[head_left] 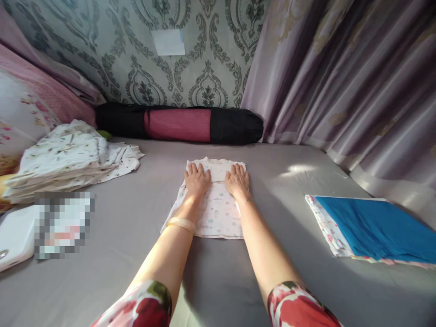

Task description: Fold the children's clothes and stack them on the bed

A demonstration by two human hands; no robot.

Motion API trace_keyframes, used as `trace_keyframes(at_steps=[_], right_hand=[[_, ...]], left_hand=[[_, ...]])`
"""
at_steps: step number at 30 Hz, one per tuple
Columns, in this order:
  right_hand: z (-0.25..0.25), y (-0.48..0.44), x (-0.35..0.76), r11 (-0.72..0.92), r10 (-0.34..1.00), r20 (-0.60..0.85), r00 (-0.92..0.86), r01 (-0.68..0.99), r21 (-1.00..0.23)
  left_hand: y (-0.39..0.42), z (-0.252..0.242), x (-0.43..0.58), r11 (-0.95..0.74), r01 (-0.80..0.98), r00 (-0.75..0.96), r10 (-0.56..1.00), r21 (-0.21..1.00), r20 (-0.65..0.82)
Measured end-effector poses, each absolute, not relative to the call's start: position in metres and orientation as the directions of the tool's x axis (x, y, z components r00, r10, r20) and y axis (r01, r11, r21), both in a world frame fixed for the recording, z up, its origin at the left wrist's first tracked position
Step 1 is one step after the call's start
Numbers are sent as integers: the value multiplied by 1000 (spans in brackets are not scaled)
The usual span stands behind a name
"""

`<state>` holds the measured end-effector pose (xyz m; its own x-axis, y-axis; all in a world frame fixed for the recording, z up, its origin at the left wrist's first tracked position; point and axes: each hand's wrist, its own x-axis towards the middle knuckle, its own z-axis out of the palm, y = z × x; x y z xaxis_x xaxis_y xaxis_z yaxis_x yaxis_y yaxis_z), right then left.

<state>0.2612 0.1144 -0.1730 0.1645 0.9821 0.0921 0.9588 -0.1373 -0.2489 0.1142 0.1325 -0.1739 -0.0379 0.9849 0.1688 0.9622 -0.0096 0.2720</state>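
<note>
A pale pink garment with small prints [218, 211] lies flat on the grey sheet [136, 254], its far part folded over toward me. My left hand [197, 179] rests palm down on the upper left of the cloth, fingers spread and pointing away. On the upper right, my right hand [237, 181] presses flat in the same way, fingers stretched out. Neither hand grips anything. A cream bangle [181, 224] circles my left wrist. Both forearms cover parts of the garment's side edges.
To the left sits a pile of white printed cloth [75, 150], with a white device [17, 234] and a blurred-out item [64, 225] before it. Folded cloths with a blue one on top [378, 227] lie right. A black and maroon roll bag [179, 123] lies along the wall beside curtains [340, 77].
</note>
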Motion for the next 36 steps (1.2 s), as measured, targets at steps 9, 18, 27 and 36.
trace_keyframes(at_steps=[9,18,27,36], right_hand=[[-169,117,263,-152,978,100,182,956,-252],[-166,121,251,-1,995,99,24,974,-226],[-169,123,260,-127,980,119,159,962,-244],[-166,122,272,-111,977,122,172,911,-398]], left_hand=[[132,-173,109,-75,962,19,978,263,208],[142,-178,112,-227,956,190,961,183,202],[135,-175,101,-114,973,33,930,202,367],[137,-164,84,-65,941,37,995,333,89]])
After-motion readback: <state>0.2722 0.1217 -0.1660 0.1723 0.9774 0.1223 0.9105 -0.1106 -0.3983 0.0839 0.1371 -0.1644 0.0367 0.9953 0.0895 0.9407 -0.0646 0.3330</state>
